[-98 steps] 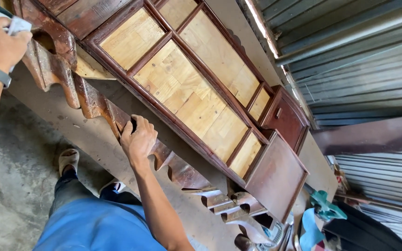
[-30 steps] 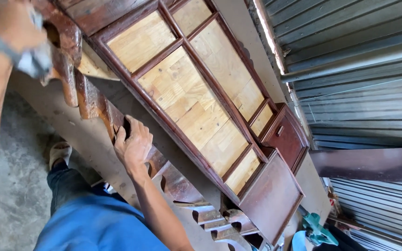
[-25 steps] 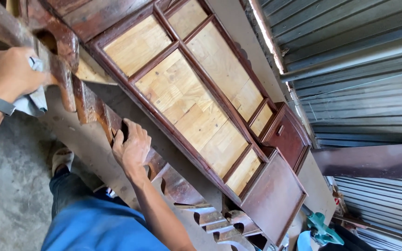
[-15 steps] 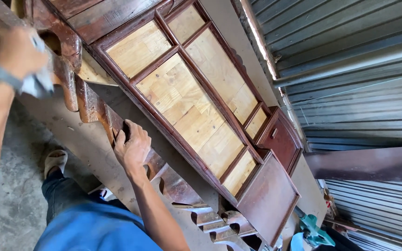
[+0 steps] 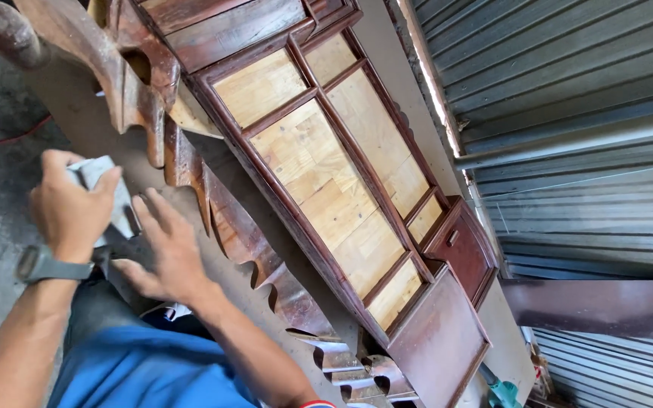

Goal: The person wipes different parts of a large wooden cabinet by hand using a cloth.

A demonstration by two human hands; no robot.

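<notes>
A long dark red-brown wooden cabinet (image 5: 357, 219) lies on its side, with pale wood panels (image 5: 319, 181) set in its frame. A carved scalloped trim (image 5: 243, 242) runs along its near edge, ending in a big curled crest (image 5: 92, 53) at the top left. My left hand (image 5: 66, 211), with a watch on the wrist, is shut on a small grey-white cloth (image 5: 111, 193) just left of the trim. Beside it, my right hand (image 5: 164, 253) is flat with fingers spread, close to the trim and holding nothing.
The cabinet rests on a flat brown board (image 5: 85, 128). Grey corrugated metal shutters (image 5: 568, 136) fill the right side. A red cable (image 5: 1, 140) lies on the concrete floor at left. A teal object (image 5: 504, 393) sits at the bottom right. My blue trousers (image 5: 137, 370) are below.
My right hand has let go of the scalloped trim and opened flat, further left. My left hand has come down from the carved crest with the cloth to beside the right hand.
</notes>
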